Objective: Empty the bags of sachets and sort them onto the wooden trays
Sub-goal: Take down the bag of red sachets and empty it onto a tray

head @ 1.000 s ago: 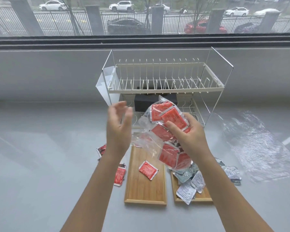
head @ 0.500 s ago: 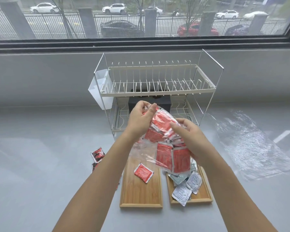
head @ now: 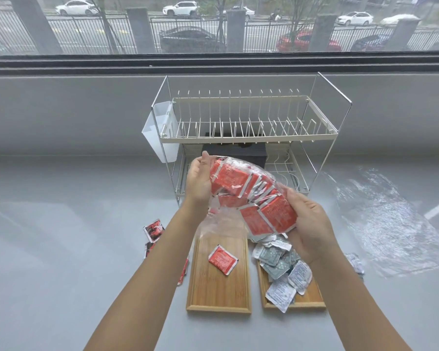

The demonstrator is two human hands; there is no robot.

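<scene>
Clear plastic bag (head: 249,188) of red sachets, which we grip with curled fingers of left hand (head: 199,182) and right hand (head: 308,224) above two wooden trays (head: 219,287).

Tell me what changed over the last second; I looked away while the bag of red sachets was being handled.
The left hand, open beside the bag a second ago, has closed on the upper end of the clear bag of red sachets. The right hand has kept its grip and slid to the lower end, so the bag now stretches between both hands. The single red sachet on the left wooden tray and the grey sachets on the right tray stayed put.
</scene>
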